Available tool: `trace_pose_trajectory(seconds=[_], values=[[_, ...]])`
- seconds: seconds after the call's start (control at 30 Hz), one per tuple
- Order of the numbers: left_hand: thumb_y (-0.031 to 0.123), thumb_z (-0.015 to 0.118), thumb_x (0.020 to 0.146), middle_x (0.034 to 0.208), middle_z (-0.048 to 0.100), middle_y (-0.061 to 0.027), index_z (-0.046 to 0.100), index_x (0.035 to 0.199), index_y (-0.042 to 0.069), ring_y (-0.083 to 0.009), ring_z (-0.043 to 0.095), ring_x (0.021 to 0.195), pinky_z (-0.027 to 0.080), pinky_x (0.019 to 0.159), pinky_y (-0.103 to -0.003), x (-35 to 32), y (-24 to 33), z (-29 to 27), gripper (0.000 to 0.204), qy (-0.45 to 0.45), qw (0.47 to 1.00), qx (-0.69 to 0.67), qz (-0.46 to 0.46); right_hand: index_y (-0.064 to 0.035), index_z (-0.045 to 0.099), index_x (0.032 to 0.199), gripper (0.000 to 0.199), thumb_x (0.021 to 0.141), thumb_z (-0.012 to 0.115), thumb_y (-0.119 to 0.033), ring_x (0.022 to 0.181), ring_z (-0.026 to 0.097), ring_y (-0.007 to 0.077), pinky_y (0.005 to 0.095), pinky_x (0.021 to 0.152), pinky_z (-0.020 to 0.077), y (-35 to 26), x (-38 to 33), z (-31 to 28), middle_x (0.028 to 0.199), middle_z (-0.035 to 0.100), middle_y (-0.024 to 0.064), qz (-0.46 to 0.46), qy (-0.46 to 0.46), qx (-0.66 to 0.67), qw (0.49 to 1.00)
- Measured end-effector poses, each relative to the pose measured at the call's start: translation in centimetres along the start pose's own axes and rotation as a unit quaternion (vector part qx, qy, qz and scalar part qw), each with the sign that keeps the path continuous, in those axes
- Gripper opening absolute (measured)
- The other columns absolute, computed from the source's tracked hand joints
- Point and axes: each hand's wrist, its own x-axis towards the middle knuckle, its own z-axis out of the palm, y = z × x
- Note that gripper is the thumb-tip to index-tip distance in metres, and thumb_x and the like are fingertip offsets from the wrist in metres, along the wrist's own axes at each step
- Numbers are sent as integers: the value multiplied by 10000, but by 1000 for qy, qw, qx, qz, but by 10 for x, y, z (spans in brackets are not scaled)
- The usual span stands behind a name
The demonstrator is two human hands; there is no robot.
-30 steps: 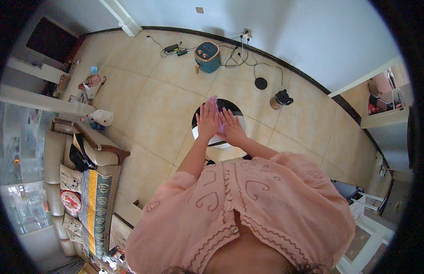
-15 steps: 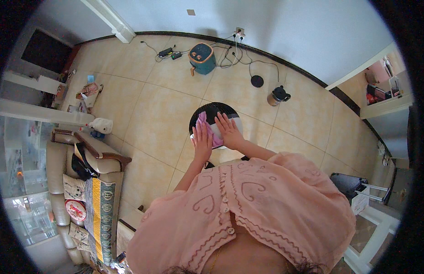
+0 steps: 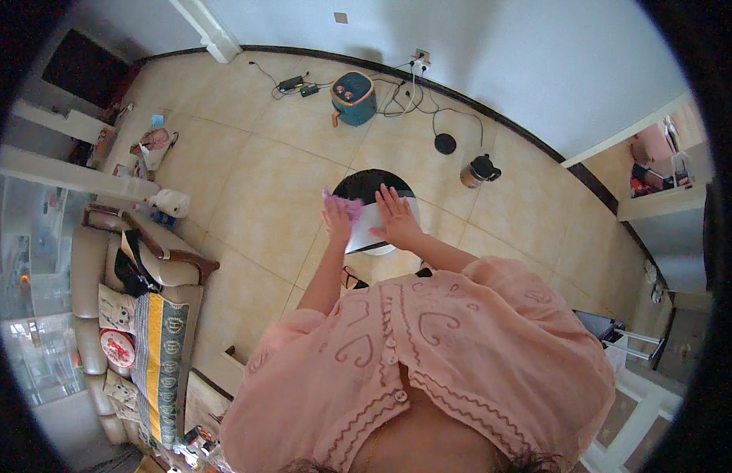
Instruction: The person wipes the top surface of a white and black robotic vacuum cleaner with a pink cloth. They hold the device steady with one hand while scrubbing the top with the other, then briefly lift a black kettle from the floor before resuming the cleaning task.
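In front of me stands a small round stool or table whose top [image 3: 362,184] is part black, part white and glossy. At its left edge my left hand [image 3: 335,224] grips a pinkish-purple cloth [image 3: 349,207], which bunches around the fingers and sticks out past the rim. My right hand [image 3: 397,222] rests flat on the white right part, its fingers spread and nothing in them. Both forearms reach forward from pink sleeves. The support beneath the top is mostly hidden.
Beyond the top, a green air fryer [image 3: 353,100] sits on the tiled floor near cords and adapters [image 3: 291,83]. A kettle [image 3: 481,171] and its round black base [image 3: 445,143] are to the right. A sofa [image 3: 165,276] with cushions lies at left.
My left hand and the cloth have moved left, from the middle of the top to its left edge, uncovering more white surface. The right hand stays nearly where it was.
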Motion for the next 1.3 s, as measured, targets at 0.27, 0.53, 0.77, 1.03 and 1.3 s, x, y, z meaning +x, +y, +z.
trace_pose_trajectory(seconds=[0.27,0.53,0.77,1.03,1.3], values=[[383,366,894,1470,20,-109,169,1398,129,-346,15,1343,109,998,-608,-104,63,-10,597,59,986,55,148,-88,103,1401,896,743,594,-447,1351,50,293,522,1037,164,8,-8,6,1468,24,101,-23,4,-16,1000],[503,332,879,1449,103,-141,165,1394,125,-370,113,1318,159,1014,-555,-57,17,11,660,121,991,-38,-45,-68,99,1397,891,758,570,-474,1346,52,317,529,1032,170,-2,-4,0,1465,18,119,-7,-6,-5,1000],[401,315,921,1375,238,-252,204,1355,-13,-392,249,1262,204,1042,-409,-13,-35,13,610,53,942,-328,39,-55,104,1393,890,761,561,-484,1341,57,335,557,1014,186,2,-2,1,1461,23,141,-20,5,-11,1000],[365,338,913,1466,76,-107,163,1397,111,-321,99,1340,139,1036,-519,-98,76,-11,574,82,974,118,174,-125,206,1388,753,786,503,-463,1344,81,334,555,1014,181,-6,-6,-1,1454,110,154,-29,21,-20,999],[288,337,925,1424,199,-164,250,1365,68,-362,165,1310,165,1051,-449,-66,43,-9,500,115,985,10,129,-69,169,1388,853,752,564,-479,1346,73,319,536,1027,163,2,-3,9,1462,69,131,-9,18,9,1000]])
